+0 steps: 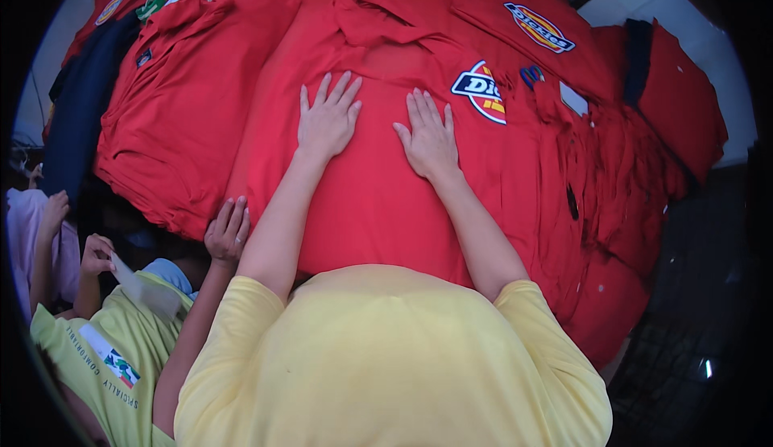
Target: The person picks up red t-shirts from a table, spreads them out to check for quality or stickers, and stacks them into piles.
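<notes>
A red garment point(374, 181) lies spread in front of me, its neckline toward the far side. My left hand point(328, 117) rests flat on it with the fingers stretched out. To the right, my right hand point(431, 141) also lies palm down on the cloth, fingers extended and fairly close together. Just beyond the right fingertips is a printed logo point(481, 93) in white, yellow and dark blue, partly covered by a fold of red cloth. Neither hand holds anything.
Piles of red garments point(185, 109) surround the work area. Small scissors point(531, 76) and a white tag point(573, 98) lie at right, with a dark thin tool point(572, 202) nearer. A co-worker's hand point(228, 229) touches the cloth at left; their other hand holds a pale sheet point(145, 290).
</notes>
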